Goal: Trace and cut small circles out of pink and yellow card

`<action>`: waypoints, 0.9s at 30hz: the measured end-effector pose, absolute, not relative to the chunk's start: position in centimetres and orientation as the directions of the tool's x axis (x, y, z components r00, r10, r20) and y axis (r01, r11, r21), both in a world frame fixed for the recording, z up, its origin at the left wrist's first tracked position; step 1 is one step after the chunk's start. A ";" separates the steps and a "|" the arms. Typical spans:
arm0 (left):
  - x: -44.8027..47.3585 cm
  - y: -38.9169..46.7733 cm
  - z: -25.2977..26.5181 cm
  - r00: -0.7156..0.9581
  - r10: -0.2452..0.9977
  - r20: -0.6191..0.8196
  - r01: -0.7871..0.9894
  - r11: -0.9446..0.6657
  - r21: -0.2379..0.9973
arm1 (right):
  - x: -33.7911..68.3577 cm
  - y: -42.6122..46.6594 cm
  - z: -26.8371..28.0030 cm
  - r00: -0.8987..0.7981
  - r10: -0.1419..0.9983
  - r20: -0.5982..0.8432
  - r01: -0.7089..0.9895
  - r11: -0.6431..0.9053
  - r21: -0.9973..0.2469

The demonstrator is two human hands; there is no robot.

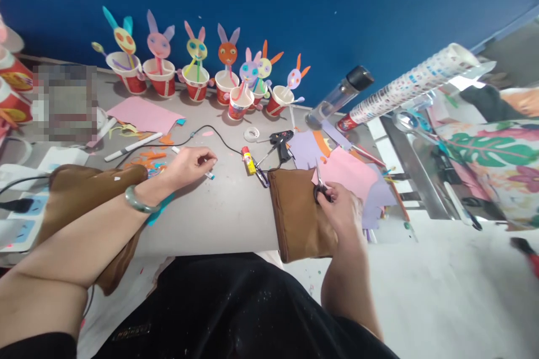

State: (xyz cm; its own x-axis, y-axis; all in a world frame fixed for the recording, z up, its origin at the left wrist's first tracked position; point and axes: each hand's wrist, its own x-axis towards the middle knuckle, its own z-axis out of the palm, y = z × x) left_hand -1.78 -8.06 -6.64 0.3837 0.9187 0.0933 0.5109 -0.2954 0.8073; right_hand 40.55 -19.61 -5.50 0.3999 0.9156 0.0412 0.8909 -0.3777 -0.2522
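My right hand (pixel 343 207) is closed around the dark handles of a pair of scissors (pixel 319 175). The blades point away from me, at the edge of pink paper (pixel 345 168) and above a brown cloth pad (pixel 297 207). My left hand (pixel 185 171) is over the table, its fingers curled and the fingertips pinched together. Whatever the pinch holds, if anything, is hidden or too small to make out. A white marker with a teal end (pixel 209 175) passes beneath this hand. A glue stick (pixel 248 160) lies between the hands, beside a black glue gun (pixel 283 143).
Several red paper cups (pixel 159 81) with paper rabbit heads line the blue wall. A clear bottle (pixel 337 98) and a long stack of paper cups (pixel 408 87) lean at the right. Pink paper (pixel 145 115), scraps and a black cable lie at the left, near power strips (pixel 25 224).
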 end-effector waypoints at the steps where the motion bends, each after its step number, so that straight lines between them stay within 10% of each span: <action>1: -1.7 -8.0 -6.8 0.380 0.921 0.086 0.503 -0.284 0.816 | 40.6 -19.6 -5.5 0.403 0.914 0.041 0.887 -0.379 -0.262; 7: -1.2 -8.2 -7.0 0.372 0.925 0.073 0.499 -0.266 0.825 | 40.3 -19.7 -5.3 0.379 0.920 0.100 0.872 -0.319 -0.371; 16: -0.9 -8.9 -6.5 0.481 0.872 0.091 0.595 -0.401 0.697 | 40.5 -20.1 -3.3 0.443 0.580 0.683 0.866 -0.082 -0.492; 27: 0.0 -11.1 -5.7 0.766 0.634 0.105 0.495 -0.687 0.532 | 39.3 -14.2 -3.5 0.308 0.942 0.134 0.930 -0.268 -0.250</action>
